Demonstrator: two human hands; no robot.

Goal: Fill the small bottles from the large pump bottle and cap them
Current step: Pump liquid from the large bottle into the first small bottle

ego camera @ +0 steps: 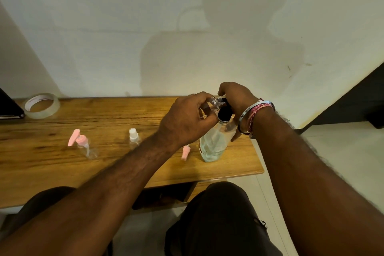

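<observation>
A wooden desk (116, 114) with a visible grain runs along a pale, stained wall (145, 27); light floor tiles (342, 151) lie to its right, and a dark slanted surface cuts in at 3 o'clock.

At 9 o'clock a dark flat object (8, 106) sits at the desk's left edge, just beside a roll of clear tape (42, 105) standing near the wall. The print on the tape's core is too small to read.

Nearer the middle, a small clear bottle with a pink pump (82, 144) lies tilted on the desk. To its right a small bottle with a white spray cap (134, 139) stands upright. A loose pink cap (185, 153) lies beside the base of the pump bottle (212, 143), partly hidden by the left forearm.

The left hand (187, 118) grips a small clear bottle (215, 103), held tipped with its mouth at the black pump head (224, 113) of the pump bottle, which stands at the desk's right end, about 1 o'clock from centre, and holds pale liquid. The right hand (234, 97) is closed over the pump head from above; its wrist wears a metal bangle and red-and-white threads (257, 110). The label on the pump bottle cannot be read.

Both forearms cover much of the desk's near edge.
</observation>
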